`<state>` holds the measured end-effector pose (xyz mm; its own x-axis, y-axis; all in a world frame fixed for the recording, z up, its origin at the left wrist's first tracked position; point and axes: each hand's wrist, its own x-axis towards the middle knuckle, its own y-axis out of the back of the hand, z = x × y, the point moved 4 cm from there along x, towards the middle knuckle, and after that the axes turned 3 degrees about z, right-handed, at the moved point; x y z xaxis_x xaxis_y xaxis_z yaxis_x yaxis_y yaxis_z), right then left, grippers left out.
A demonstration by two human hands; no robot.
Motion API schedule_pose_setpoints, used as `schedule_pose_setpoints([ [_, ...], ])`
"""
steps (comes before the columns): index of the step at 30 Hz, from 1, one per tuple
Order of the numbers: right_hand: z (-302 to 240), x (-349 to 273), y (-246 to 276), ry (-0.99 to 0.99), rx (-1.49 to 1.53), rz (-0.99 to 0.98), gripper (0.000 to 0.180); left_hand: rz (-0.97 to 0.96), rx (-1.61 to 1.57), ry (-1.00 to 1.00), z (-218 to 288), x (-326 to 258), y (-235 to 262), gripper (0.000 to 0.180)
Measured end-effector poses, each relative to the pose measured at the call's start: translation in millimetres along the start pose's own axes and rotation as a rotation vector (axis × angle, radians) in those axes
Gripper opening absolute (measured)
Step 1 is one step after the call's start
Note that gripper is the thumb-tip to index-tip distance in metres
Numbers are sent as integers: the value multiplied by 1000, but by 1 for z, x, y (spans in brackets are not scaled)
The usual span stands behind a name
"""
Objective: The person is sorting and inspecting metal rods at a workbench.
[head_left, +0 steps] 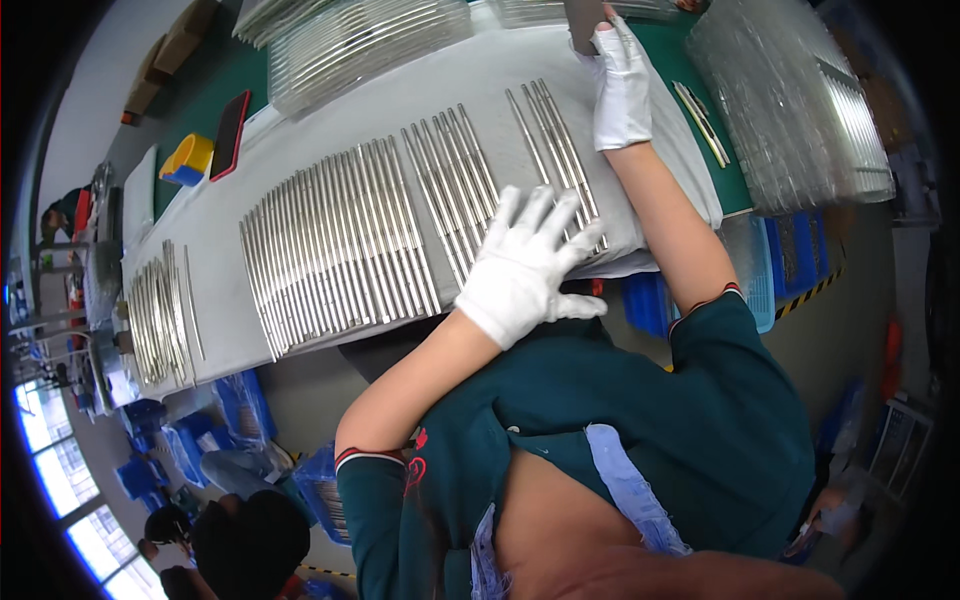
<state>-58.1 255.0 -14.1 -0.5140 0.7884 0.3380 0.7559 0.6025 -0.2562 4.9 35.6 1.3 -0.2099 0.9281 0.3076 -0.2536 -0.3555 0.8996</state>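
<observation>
**Gloved hands on the rod rows**

I see my left hand (525,262) spread flat, fingers open, pressing on the metal rods (340,245) laid in rows across the white cloth (470,85) on the bench (215,75). My right hand (622,85) pinches a dark flat piece (582,22) at the far edge.

Grey floor (330,395), bright windows (50,455), green tabletop (205,95)
</observation>
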Motion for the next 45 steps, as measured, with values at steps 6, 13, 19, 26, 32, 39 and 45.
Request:
schedule_pose_setpoints([
  [6, 3, 3, 5, -39, 192, 8, 52, -15, 1, -85, 3, 14, -35, 79],
  [13, 11, 7, 7, -43, 127, 6, 53, -43, 30, -17, 0, 0, -25, 79],
  [19, 12, 4, 8, -47, 25, -47, 54, -18, 77, 72, -7, -34, -1, 77],
  [26, 11, 0, 3, 8, -195, -125, 54, 46, 153, 190, -12, -48, 11, 64],
  [32, -1, -24, -28, -267, -240, -337, 52, 116, 187, 245, -14, -47, 2, 58],
  [39, 4, -32, -98, -194, -340, -939, 57, 160, 192, 267, -14, -50, -2, 60],
  [45, 34, -24, -133, -240, -327, -1026, 62, 181, 183, 248, -13, -49, -5, 58],
])
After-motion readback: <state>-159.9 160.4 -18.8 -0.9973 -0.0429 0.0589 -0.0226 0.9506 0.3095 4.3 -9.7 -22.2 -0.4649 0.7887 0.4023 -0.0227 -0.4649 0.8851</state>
